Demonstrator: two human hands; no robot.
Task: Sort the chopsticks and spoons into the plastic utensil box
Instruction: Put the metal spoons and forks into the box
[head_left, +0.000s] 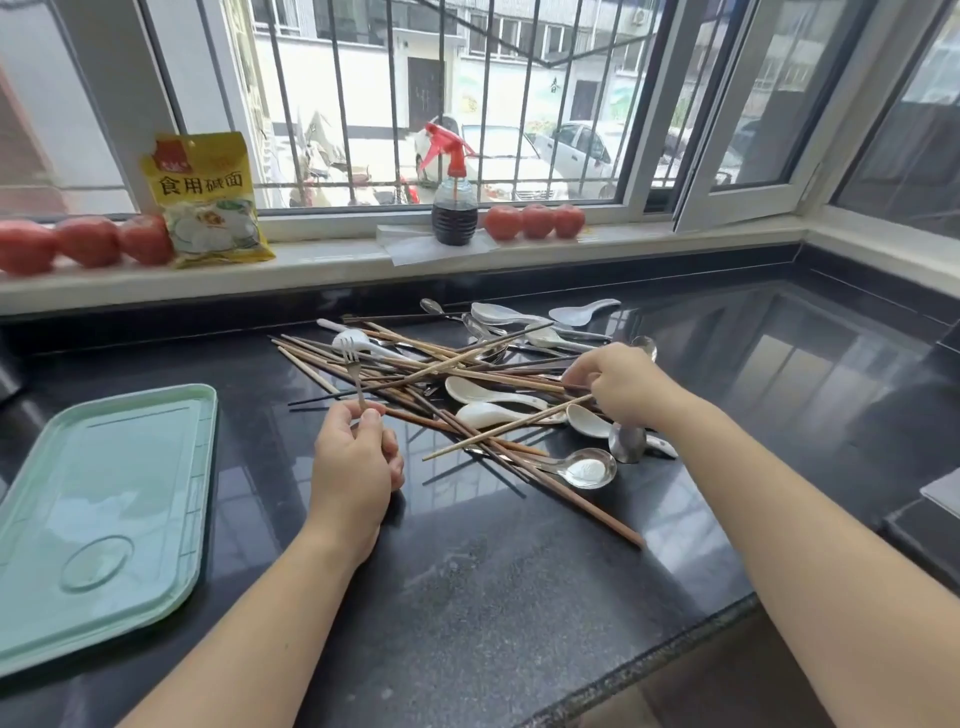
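**Utensil pile mid-counter; left hand holds a fork, right hand in the chopsticks**

I find the left hand (353, 467) at the near-left edge of the pile, its fingers curled round the handle of a small metal fork (354, 371), which stands upright with tines up. The right hand (621, 384) reaches into the right side of the pile, fingers curled and pinching the ends of pale chopsticks (498, 428); how many it grips I cannot tell.

The pile of chopsticks (415, 366) lies crossed at the middle of the black counter (493, 597), with white ceramic spoons (488, 395) and metal spoons (589, 470) tangled among them. One long brown chopstick (597, 514) runs out of the pile toward the near right, ending short of the counter's near edge.

The pale green utensil box (104, 519) sits at the near left, well apart from the pile, its far-right corner just left of the left hand. Bare counter lies between box and pile and across the near middle.

On the far sill stand tomatoes (535, 221), a spray bottle (454, 208) and a yellow packet (208, 202), behind the counter's far edge.
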